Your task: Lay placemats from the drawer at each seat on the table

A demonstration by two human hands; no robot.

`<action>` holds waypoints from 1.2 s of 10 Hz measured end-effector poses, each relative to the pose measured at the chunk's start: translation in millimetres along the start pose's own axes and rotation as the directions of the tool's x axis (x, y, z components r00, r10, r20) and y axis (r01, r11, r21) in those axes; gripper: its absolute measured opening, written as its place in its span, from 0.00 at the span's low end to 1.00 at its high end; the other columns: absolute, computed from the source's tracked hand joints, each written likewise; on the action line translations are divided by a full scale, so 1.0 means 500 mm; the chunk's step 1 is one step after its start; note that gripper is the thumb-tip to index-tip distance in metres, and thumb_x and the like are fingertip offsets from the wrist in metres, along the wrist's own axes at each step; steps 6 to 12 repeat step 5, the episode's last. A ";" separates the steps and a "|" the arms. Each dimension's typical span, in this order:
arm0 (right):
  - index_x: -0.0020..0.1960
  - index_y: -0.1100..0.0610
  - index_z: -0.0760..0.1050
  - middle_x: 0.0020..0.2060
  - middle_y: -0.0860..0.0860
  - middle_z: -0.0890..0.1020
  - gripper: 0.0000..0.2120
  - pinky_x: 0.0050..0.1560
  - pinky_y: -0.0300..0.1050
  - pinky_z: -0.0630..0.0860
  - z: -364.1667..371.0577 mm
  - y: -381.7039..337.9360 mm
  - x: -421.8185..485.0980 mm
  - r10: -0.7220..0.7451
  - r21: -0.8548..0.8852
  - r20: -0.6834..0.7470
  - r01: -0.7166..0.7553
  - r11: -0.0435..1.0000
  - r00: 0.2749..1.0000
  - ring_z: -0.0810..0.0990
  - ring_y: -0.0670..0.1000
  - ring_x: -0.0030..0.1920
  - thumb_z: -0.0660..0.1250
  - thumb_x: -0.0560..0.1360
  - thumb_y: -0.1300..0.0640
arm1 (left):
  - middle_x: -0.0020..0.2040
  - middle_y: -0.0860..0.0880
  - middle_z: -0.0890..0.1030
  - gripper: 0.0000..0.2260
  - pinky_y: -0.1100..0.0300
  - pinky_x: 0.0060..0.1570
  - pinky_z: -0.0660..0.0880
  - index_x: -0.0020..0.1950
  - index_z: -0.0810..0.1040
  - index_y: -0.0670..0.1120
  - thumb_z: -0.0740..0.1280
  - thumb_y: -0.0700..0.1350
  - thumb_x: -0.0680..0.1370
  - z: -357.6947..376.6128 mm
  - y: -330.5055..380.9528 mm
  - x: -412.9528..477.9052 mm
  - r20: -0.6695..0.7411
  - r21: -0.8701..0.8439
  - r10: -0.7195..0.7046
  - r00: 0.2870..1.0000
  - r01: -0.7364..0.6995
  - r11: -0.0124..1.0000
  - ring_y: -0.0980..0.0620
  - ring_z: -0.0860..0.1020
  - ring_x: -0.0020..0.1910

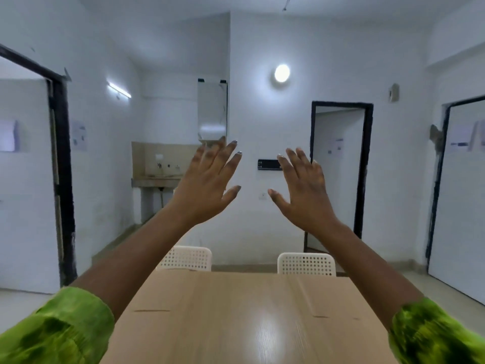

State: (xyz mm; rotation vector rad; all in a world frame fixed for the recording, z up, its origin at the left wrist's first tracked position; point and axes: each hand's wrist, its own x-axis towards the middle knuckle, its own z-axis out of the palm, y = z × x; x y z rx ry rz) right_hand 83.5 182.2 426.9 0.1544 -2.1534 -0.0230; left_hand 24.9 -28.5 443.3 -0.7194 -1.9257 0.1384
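Nearest, the wooden counter (pixel 236 324) was bare, no placemats or drawer in view anywhere. Left hand (pixel 207 185) and right hand (pixel 304 190) were up, fingers spread, holding nothing. Two white chairs (pixel 307 264) beyond. Honestly, she could miss seats the camera didn't show.

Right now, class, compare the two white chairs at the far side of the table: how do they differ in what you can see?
The left chair is partly hidden by the person's left forearm; the right chair shows its whole backrest. The left chair's top edge sits a little higher in the picture than the right chair's. Both are white with perforated backs, tucked behind the far edge of the wooden table, which bears no placemats.
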 end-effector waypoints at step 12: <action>0.77 0.54 0.41 0.77 0.54 0.44 0.36 0.73 0.50 0.33 -0.064 0.001 0.159 -0.087 -0.221 -0.307 0.018 0.975 0.948 0.27 0.47 0.73 0.47 0.76 0.38 | 0.78 0.44 0.50 0.33 0.48 0.73 0.38 0.77 0.48 0.48 0.42 0.65 0.77 -0.056 -0.091 0.123 -0.311 0.049 -0.015 0.950 0.032 0.998 0.53 0.33 0.75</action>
